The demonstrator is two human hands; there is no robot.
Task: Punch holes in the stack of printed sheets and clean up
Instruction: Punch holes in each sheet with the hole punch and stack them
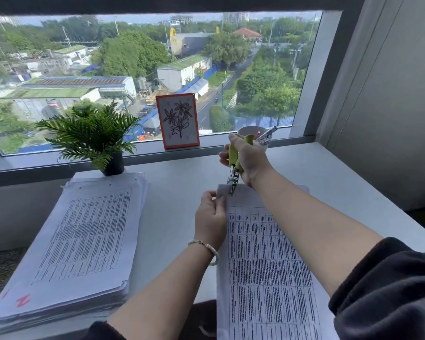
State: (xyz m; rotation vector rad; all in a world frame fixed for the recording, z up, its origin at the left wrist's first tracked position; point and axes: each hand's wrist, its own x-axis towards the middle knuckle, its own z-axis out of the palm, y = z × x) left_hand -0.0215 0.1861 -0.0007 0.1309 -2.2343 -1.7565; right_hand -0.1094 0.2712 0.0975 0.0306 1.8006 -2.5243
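At the near right of the white table (pixel 182 192), a printed sheet (pixel 268 278) lies lengthwise, its near end running past the table's front edge toward the person. The right hand (pixel 249 159) is closed around the green handles of a hole punch (pixel 234 168), whose metal head points down and bites the sheet's far left corner. The left hand (pixel 210 220) pinches that same corner between thumb and fingers, just beside the punch head; a pale bracelet (pixel 206 246) circles its wrist.

On the left, well apart from the sheet, sits the stack of printed sheets (pixel 79 244), thick and slightly fanned, its near corner at the table's front edge. Two small punched holes show along its far margin. The print is a table of fine text, too small to read; red marks near the stack's lower left corner look like a letter "N". A bare strip of table lies open between the stack and the single sheet, and more clear surface spreads to the right toward the grey wall.

Along the window sill stand a small potted fern (pixel 93 138) in a dark pot, touching the stack's far edge, a framed flower drawing (pixel 177 120) with an orange border, and a white cup (pixel 252 134) holding pens, partly hidden behind the right hand. Outside, a yellow arched "M" sign (pixel 173 35) stands on a building.
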